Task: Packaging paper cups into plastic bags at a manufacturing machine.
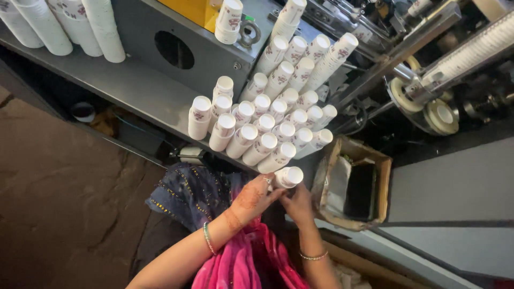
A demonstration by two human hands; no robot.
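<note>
Both my hands hold one stack of white paper cups [288, 177] just below the grey metal shelf's [134, 88] front edge. My left hand [254, 197], with a bangle at the wrist, grips the stack from the left. My right hand [297, 206] supports it from underneath. Right above it, several more stacks of white paper cups [267, 123] with small red prints stand packed together on the shelf.
Tall cup stacks [64, 24] stand at the shelf's far left. A grey machine housing [182, 45] sits behind. A cup-forming machine with a long cup column [471, 53] is at the right. An open cardboard box [354, 184] stands beside my right hand. Brown floor lies left.
</note>
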